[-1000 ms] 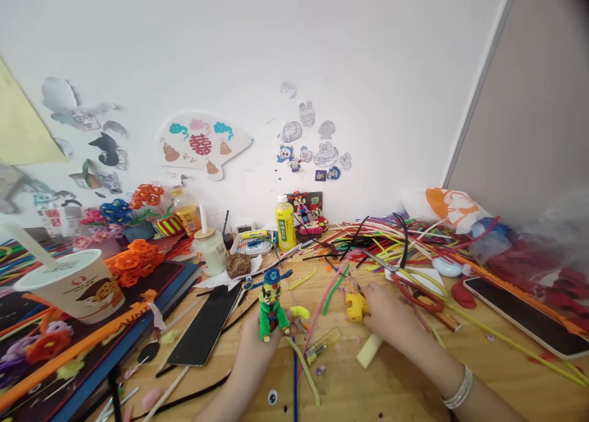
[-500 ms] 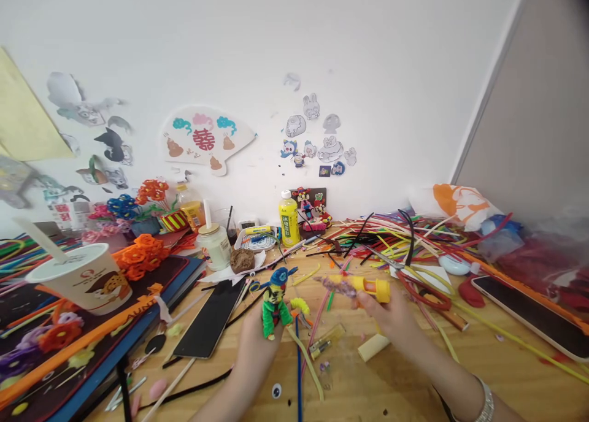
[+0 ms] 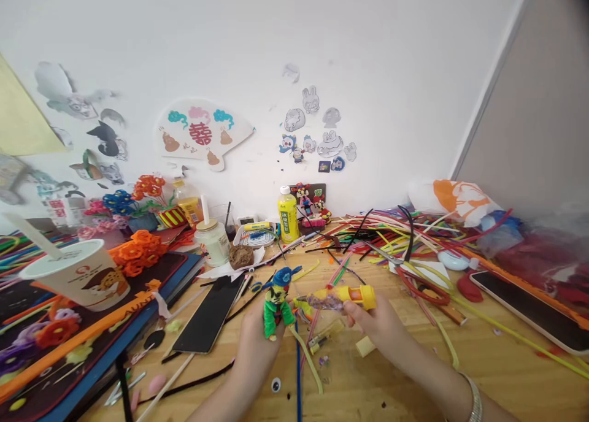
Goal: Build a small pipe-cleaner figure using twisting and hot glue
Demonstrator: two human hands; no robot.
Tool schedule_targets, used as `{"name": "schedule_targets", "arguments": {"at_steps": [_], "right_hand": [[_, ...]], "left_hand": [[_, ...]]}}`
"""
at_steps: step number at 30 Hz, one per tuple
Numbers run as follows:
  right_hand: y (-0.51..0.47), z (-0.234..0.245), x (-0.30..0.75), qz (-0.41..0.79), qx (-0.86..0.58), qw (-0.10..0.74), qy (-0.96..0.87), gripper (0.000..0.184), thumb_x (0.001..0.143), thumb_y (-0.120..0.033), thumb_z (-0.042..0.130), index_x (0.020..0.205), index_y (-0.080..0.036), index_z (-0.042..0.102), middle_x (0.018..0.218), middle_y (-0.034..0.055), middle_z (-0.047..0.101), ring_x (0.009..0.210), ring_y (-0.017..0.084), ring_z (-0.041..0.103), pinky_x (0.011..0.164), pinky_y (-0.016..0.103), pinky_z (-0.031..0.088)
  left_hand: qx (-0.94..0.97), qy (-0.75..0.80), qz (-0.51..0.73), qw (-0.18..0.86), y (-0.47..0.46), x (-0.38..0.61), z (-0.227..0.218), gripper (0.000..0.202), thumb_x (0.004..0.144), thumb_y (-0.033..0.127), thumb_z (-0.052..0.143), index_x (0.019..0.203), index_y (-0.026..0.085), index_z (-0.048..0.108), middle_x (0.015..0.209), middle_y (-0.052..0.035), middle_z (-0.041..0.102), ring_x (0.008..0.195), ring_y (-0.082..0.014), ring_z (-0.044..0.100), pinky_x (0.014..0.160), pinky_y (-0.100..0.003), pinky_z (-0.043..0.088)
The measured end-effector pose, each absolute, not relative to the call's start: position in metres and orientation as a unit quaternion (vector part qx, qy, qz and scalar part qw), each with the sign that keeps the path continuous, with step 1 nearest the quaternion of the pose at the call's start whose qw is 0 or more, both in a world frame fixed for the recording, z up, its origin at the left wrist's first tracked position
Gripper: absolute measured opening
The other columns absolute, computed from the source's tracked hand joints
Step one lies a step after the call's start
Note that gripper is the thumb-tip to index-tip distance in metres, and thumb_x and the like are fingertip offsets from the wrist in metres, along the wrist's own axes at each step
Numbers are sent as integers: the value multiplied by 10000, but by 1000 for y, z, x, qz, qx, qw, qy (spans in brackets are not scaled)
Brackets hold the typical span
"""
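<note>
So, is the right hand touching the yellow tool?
Touching. The head view shows the right hand holding the yellow tool, with the thumb lying against its lower side.

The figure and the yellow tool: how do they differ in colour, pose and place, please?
Colour: the figure has a green body and a blue hat, while the yellow tool is mostly yellow with a purplish crust.
Pose: the figure is roughly upright; the yellow tool lies sideways, its tip toward the figure.
Place: the left hand holds the figure, the right hand the yellow tool.
Shared: both are hand-held.
</note>
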State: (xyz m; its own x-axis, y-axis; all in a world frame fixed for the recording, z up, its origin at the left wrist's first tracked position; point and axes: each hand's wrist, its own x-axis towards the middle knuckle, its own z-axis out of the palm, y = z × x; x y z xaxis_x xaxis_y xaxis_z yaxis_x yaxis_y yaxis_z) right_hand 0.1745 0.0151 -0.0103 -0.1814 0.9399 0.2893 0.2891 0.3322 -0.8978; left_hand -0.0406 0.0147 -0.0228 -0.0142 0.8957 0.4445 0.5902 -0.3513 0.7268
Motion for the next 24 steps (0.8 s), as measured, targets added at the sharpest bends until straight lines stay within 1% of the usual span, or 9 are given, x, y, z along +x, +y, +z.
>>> {"name": "schedule_targets", "arguments": {"at_steps": [3,7,10,15,19,24], "right_hand": [[16,-13,175,361,-456,450,-678,362,777,-473,477,668,-149,596,518,-9,529,445,107,457,417,210,385],[16,-15,176,354,-463,445,-679,377,777,-493,473,734,-150,624,493,-14,510,442,117,457,416,216,380],[18,-16,177,349,-464,445,-682,373,778,-492,472,681,-157,604,472,-22,486,431,113,453,413,213,373],[20,-23,183,363,-459,452,-673,380,788,-498,465,638,-157,544,512,-16,504,440,107,473,415,205,377],[20,-24,185,362,-464,447,-674,383,793,-491,464,612,-159,524,511,-16,508,453,108,484,436,206,380],[17,-14,187,334,-473,441,-686,370,790,-481,464,632,-159,554,502,-13,526,460,122,499,443,215,382]], "left_hand": [[693,542,451,152,14,-41,-23,165,642,165,440,653,179,604,602,-31,632,603,-205,632,569,-295,502],[699,544,440,147,13,-43,-24,153,635,151,440,589,184,582,587,-29,619,583,-200,624,570,-298,508],[693,543,448,156,13,-43,-24,162,643,150,448,632,178,607,612,-34,640,596,-203,634,582,-303,515],[662,538,488,183,10,-40,-16,188,649,171,486,742,169,649,740,-63,709,719,-236,669,620,-312,533],[633,554,505,194,7,-38,-9,198,654,181,508,783,169,657,813,-73,721,779,-248,671,558,-288,540],[627,570,504,170,6,-40,-8,201,654,161,498,780,177,654,813,-63,720,772,-241,673,476,-256,530]]}}
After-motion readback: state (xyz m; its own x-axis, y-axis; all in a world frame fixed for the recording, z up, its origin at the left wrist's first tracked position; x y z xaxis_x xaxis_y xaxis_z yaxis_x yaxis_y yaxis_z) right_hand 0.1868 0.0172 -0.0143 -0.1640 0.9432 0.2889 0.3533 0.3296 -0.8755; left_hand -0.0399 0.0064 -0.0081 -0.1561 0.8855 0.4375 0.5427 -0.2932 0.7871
